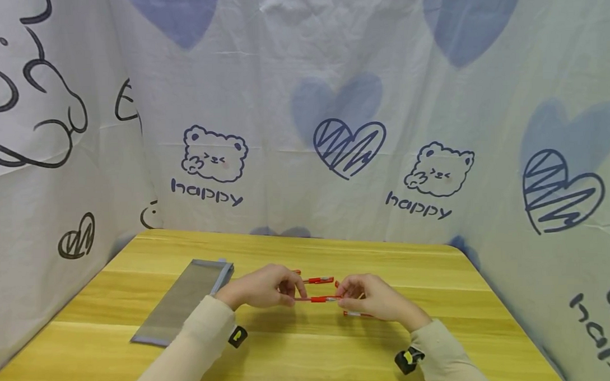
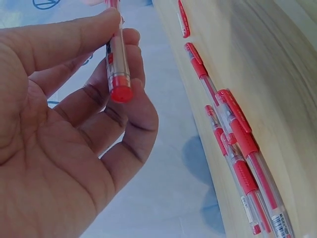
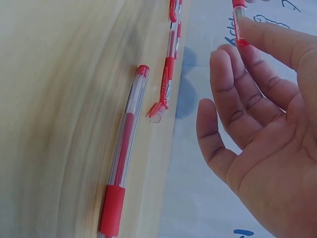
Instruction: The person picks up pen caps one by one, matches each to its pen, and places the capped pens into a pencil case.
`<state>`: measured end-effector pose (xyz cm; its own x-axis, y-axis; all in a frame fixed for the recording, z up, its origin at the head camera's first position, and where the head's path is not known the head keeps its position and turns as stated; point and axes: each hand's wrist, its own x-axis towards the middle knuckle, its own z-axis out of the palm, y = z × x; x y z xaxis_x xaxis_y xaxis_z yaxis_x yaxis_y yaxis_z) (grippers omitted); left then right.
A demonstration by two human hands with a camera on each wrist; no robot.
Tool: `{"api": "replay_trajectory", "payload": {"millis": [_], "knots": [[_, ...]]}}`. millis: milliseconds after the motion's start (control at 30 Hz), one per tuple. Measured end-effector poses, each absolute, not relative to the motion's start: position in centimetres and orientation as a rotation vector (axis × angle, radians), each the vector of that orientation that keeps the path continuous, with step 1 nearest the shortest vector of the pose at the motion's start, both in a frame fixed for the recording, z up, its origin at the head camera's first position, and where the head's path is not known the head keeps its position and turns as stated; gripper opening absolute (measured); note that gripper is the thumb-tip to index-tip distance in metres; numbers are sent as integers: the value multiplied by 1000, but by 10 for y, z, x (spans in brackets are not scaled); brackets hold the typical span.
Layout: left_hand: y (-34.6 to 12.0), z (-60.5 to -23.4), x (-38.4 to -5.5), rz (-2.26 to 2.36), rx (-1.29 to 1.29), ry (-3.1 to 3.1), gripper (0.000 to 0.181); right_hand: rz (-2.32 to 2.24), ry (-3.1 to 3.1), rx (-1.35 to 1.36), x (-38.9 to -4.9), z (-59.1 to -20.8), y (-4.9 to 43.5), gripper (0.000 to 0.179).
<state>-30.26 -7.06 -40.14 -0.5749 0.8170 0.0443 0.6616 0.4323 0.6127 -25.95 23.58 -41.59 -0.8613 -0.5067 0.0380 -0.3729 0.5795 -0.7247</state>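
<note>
A clear gel pen (image 1: pixel 319 299) with red parts is held level between the two hands above the table. My left hand (image 1: pixel 268 284) pinches its red-plugged end (image 2: pixel 121 89) between thumb and fingers. At the other end, my right hand (image 1: pixel 371 297) pinches the pen near its tip (image 3: pixel 240 29) with thumb and forefinger, the other fingers loosely bent. Behind it on the table lies another red pen (image 1: pixel 319 280). One more pen (image 1: pixel 356 313) lies below the right hand, close in the right wrist view as a clear barrel with a red grip (image 3: pixel 113 210).
A grey mesh pouch (image 1: pixel 180 301) with blue-grey edging lies on the wooden table (image 1: pixel 301 359), left of the left hand. Several red pens (image 2: pixel 252 158) lie in a rough row in the left wrist view. Printed white cloth (image 1: pixel 279 174) hangs around the table.
</note>
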Motion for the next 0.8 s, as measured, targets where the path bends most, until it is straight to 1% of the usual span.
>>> {"api": "replay_trajectory", "payload": {"millis": [133, 367, 667, 800], "knots": [[-70, -403, -303, 843, 1296, 2436, 18, -1126, 2648, -755, -259, -417, 237, 19], [-69, -404, -303, 832, 1283, 2450, 21, -1102, 2646, -749, -262, -421, 238, 28], [-68, -402, -301, 850, 1277, 2454, 16, -1109, 2640, -779, -263, -423, 238, 27], [-67, -402, -299, 847, 1288, 2471, 15, -1123, 2628, -782, -262, -423, 238, 23]]}}
